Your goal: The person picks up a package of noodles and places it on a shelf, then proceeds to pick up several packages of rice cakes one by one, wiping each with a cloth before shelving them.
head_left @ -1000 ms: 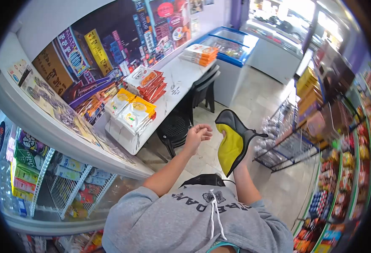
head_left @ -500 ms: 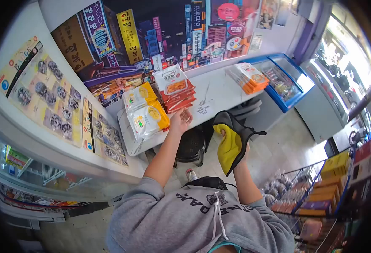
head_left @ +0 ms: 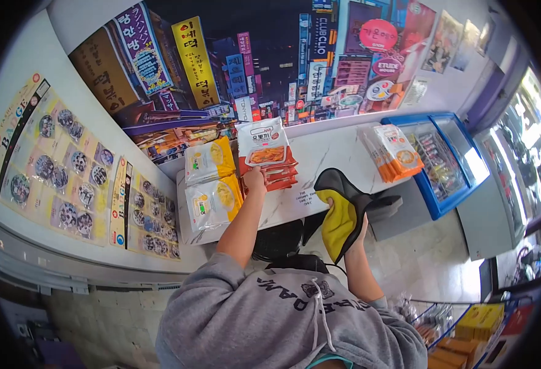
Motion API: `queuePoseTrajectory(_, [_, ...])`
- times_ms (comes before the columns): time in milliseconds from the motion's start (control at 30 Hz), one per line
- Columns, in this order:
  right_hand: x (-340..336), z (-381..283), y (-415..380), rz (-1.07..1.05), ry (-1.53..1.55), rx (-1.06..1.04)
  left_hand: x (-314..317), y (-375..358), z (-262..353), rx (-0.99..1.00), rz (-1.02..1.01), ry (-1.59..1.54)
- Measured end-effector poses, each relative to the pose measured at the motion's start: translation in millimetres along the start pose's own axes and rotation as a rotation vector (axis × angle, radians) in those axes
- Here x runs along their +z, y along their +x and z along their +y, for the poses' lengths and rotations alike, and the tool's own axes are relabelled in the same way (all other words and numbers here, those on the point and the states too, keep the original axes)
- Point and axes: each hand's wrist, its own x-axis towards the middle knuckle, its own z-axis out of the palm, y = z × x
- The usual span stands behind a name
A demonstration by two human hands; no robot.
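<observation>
My left hand (head_left: 255, 179) is at the lower left edge of a stack of red-and-white food packets (head_left: 263, 147), fingers curled against it; the fingertips are partly hidden. Just left of that hand, yellow-and-white food packets (head_left: 212, 201) lie in two piles on the white marbled counter (head_left: 320, 138). My right hand (head_left: 358, 238) holds a floppy yellow cloth with black edging and a black side (head_left: 339, 229), in front of the counter edge. Its folds cover most of my right fingers.
Orange-and-white packets (head_left: 393, 154) are stacked farther right on the counter, beside a blue-framed chest freezer (head_left: 440, 163). A handwritten note (head_left: 307, 198) lies near the front edge. A dark stool (head_left: 278, 241) stands under the counter. Badge sheets (head_left: 61, 163) hang at left; boxed goods (head_left: 480, 321) stand lower right.
My left hand has moved from just in front of the red-and-white stack to its edge, its fingers now curled against it. The view has shifted; the cloth stays in my right hand.
</observation>
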Motion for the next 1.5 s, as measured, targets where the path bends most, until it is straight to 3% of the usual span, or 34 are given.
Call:
queuePoseTrajectory(67, [-3,-11,31,0.024,-0.016,-0.017,7,-19,4,0.312,0.024,0.111])
queuePoseTrajectory(133, [10,-24,55,-0.046,-0.058,0.040,3,-35,4,0.297,0.088,0.062])
queuePoseTrajectory(200, [20,-36,83,-0.134,-0.126,0.078,-4,-44,-5,0.383,0.105,-0.240])
queuePoseTrajectory(233, [18,-38,101,-0.142,-0.468,-0.029,-8,-49,-8,0.405,0.124,-0.250])
queuePoseTrajectory(300, [32,-47,119,-0.166,-0.378,0.086,-16,-63,-16,0.289,0.110,-0.495])
queuePoseTrajectory(433, [37,-50,147,-0.083,-0.157,0.385,-12,-37,-47,0.282,0.018,-0.809])
queuePoseTrajectory(533, [36,-49,161,-0.088,-0.180,0.498,-6,-21,-59,0.361,0.011,-0.812])
queuePoseTrajectory(600, [48,-56,169,-0.105,-0.164,0.512,4,-47,-52,0.388,0.011,-0.822])
queuePoseTrajectory(667, [55,-63,183,-0.200,-0.172,0.512,9,-81,-50,0.488,-0.127,-0.768])
queuePoseTrajectory(733, [59,-60,198,-0.207,-0.223,0.513,13,-100,-50,0.585,-0.079,-0.716])
queuePoseTrajectory(833, [73,-36,190,-0.152,-0.599,0.537,16,-122,-52,0.616,-0.112,-0.630])
queuePoseTrajectory(867, [55,-15,194,-0.098,-0.978,0.584,25,-136,-48,0.633,-0.098,-0.637])
queuePoseTrajectory(900, [49,-5,185,-0.795,-1.636,0.229,37,-152,-44,0.690,-0.132,-0.640])
queuePoseTrajectory(933, [67,9,154,-1.062,-1.473,-0.025,44,-160,-43,0.749,-0.167,-0.641])
queuePoseTrajectory(967, [73,28,147,-1.578,-1.564,-0.589,47,-165,-43,0.588,-0.072,-0.750])
queuePoseTrajectory(1000, [78,25,132,-1.648,-1.634,-0.649,45,-174,-47,0.603,-0.061,-0.755])
queuePoseTrajectory(1067, [88,33,142,-1.746,-1.590,-0.747,42,-203,-48,0.816,-0.121,-0.587])
queuePoseTrajectory(1100, [97,34,156,-1.696,-1.600,-0.845,21,-205,-51,0.779,-0.183,-0.418])
queuePoseTrajectory(1200, [134,44,206,-1.450,-1.656,-1.033,34,-252,-42,0.783,-0.092,-0.493])
queuePoseTrajectory(1233, [132,52,197,-1.464,-1.643,-1.028,33,-258,-43,0.775,-0.109,-0.512])
queuePoseTrajectory(1300, [130,73,160,-1.546,-1.431,-0.795,23,-264,-40,0.833,-0.111,-0.526])
queuePoseTrajectory(1333, [130,72,122,-1.788,-1.715,-1.018,16,-266,-38,0.877,-0.120,-0.537])
queuePoseTrajectory(1400, [111,65,59,-1.944,-1.429,-0.783,-17,-269,-44,0.893,-0.082,-0.564])
queuePoseTrajectory(1467, [122,70,52,-1.952,-1.404,-0.756,-36,-290,-36,0.705,-0.155,-0.925])
queuePoseTrajectory(1500, [125,72,53,-1.951,-1.398,-0.728,-37,-304,-37,0.905,-0.124,-0.741])
